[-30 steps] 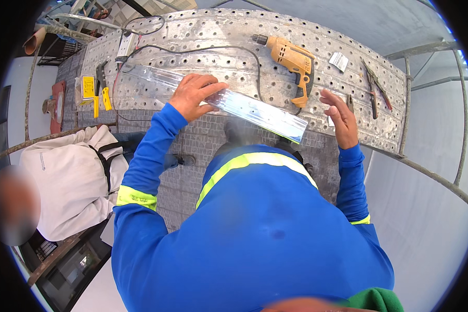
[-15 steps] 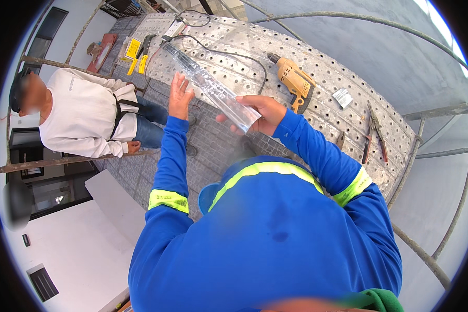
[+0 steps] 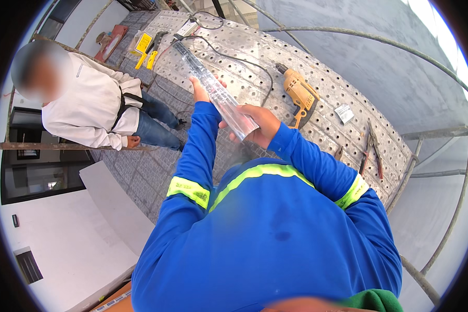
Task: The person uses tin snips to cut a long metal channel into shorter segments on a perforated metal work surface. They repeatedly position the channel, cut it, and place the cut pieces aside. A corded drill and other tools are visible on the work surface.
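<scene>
A long, shiny metal channel point(image 3: 213, 86) slants across in front of me, its near end by my waist and its far end over the perforated metal platform point(image 3: 234, 44). Around its near part my right hand point(image 3: 262, 124) is closed, thumb on top and fingers underneath. My left hand point(image 3: 200, 90) grips it farther along, with fingertips showing at the far edge. To the right of the channel, a yellow power drill point(image 3: 299, 93) lies on the platform.
Pliers with red handles point(image 3: 370, 148) and a small white packet point(image 3: 344, 113) lie right of the drill. A black cable point(image 3: 244, 61) loops over the platform. Yellow-handled tools point(image 3: 150, 54) lie at the far left. Scaffold pipes point(image 3: 369, 37) surround me; another person point(image 3: 93, 99) stands at left.
My left hand, open beside the channel before, has moved right and closed around it. The right hand keeps its hold near the close end.
</scene>
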### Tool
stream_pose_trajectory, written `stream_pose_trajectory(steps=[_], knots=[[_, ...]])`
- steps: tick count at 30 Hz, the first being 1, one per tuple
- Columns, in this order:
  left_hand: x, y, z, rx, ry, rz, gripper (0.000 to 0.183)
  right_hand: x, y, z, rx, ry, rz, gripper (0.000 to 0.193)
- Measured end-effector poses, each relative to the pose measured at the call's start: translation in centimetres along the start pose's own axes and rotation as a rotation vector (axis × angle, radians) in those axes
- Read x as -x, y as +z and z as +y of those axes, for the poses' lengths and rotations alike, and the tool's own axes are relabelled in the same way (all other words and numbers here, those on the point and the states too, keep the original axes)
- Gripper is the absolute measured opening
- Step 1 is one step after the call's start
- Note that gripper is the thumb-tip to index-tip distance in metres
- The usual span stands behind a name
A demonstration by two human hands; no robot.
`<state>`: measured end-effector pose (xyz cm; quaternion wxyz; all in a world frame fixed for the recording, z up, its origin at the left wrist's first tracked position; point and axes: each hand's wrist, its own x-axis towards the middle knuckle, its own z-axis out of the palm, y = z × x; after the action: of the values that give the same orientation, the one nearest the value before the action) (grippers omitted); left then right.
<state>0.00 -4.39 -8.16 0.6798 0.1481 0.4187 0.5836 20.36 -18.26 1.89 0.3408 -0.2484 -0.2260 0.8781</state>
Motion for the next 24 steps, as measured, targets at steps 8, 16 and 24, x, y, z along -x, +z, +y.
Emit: stream_pose_trajectory(steps=[8,16,24], knots=[[-1.2,-0.7,-1.7,-0.062,0.037,0.02,0.085,0.4,-0.1,1.0,0.002,-0.074,0.009,0.046],[-1.2,-1.1,-1.7,0.013,-0.012,-0.012,0.078,0.3,0.1,1.9,-0.041,-0.097,-0.001,0.047],[0.5,-1.1,-2.1,0.116,-0.002,-0.129,0.074,-0.2,-1.0,2.3,-0.01,-0.017,-0.035,0.051]])
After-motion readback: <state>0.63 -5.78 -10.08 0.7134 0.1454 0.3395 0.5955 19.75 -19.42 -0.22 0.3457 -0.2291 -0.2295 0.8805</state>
